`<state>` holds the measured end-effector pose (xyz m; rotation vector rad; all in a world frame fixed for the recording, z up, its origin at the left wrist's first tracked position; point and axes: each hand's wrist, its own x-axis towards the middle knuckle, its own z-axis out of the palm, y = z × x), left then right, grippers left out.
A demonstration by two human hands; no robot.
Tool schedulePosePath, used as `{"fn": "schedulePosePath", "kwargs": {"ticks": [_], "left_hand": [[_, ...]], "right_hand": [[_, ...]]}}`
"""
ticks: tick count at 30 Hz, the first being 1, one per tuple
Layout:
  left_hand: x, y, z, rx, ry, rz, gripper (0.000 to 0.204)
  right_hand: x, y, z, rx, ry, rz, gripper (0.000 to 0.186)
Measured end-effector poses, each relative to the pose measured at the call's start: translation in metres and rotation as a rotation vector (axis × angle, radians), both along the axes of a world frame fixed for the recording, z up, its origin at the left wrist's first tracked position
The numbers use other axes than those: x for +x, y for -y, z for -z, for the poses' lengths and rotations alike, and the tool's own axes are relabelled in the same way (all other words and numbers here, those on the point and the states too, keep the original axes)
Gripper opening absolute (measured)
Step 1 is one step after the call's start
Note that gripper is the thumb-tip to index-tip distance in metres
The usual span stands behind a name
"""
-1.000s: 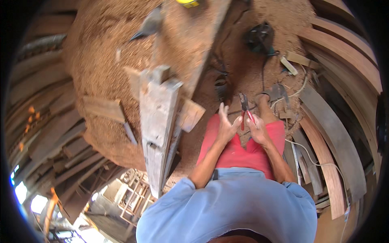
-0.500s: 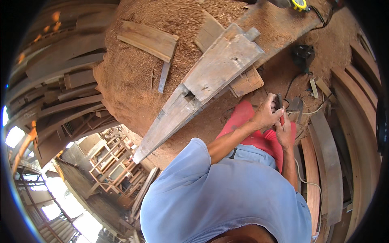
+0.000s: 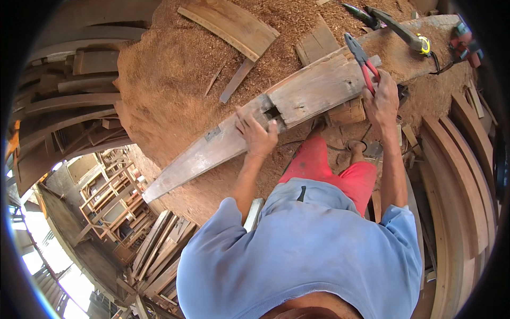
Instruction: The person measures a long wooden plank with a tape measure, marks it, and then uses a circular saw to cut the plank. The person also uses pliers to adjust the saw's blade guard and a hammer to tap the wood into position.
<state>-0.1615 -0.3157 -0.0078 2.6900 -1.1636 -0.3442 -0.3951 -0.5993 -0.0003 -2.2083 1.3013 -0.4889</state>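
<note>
My right grip (image 3: 383,103) is closed around the red handles of the pliers (image 3: 359,56), which I hold over the wide end of the board (image 3: 313,95); whether their metal touches the wood, I cannot tell. Holding them low on the handles seems to leave the nose free and give me leverage. The nose points away from me and a little to the left, toward the board's far edge, so the long axis of the pliers cuts across the board rather than running along it.

The board itself lies on a slant: its narrow tip aims back and to my left, its wide end away to my right. My left grip (image 3: 258,139) clasps nothing; it rests spread on the board, thumb just beside the hole (image 3: 272,112), probably to steady it. A wooden block (image 3: 346,112) shows at the board's near edge, under the wide half, and I judge that it props the board up. Past the board's far edge a curved offcut (image 3: 234,26) lies on the sawdust (image 3: 159,106), and beyond the wide end sits a yellow tape measure (image 3: 424,44)
</note>
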Motion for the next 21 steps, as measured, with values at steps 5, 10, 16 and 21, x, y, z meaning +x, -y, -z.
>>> {"fn": "schedulePosePath", "kwargs": {"ticks": [5,10,16,21], "left_hand": [[0.019,-0.018,0.009,-0.01,0.106,0.046,0.083],[0.023,-0.024,0.018,-0.024,0.114,0.018,0.07],[0.024,-0.019,0.013,-0.024,0.111,-0.01,0.062],[0.026,-0.019,0.005,-0.037,0.074,-0.036,0.073]], "right_hand": [[0.03,-0.018,0.008,-0.068,-0.142,-0.071,0.052],[0.035,-0.026,0.017,-0.058,-0.142,0.003,0.054],[0.047,-0.027,0.037,-0.205,-0.238,0.125,0.053],[0.061,-0.028,0.038,-0.252,-0.288,0.191,0.056]]}}
